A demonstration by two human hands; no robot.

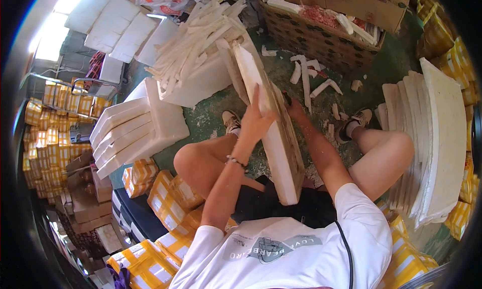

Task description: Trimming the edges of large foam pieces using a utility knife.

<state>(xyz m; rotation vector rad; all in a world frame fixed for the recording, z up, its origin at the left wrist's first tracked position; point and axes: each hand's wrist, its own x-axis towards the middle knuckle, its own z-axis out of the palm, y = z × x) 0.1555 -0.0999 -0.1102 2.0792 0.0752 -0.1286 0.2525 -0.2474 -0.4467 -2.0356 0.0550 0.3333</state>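
A long white foam panel with brownish, dirty faces (278,153) stands on edge between my knees, its near end at my lap. My left hand (258,119) rests on its left side and edge, with the index finger stretched along the foam. On the panel's right side, my right hand (295,110) is closed around a small dark object (287,98), mostly hidden, so its kind cannot be told. Just beyond the panel's far end, a white foam box (199,80) carries a heap of thin foam strips (192,44).
Foam slabs (440,138) stand stacked on the right; others (124,138) lean against a foam block at left. A cardboard box (320,40) of scraps stands ahead. Broken foam pieces (305,82) litter the green floor. Yellow-taped boxes (150,262) sit behind me and along both sides.
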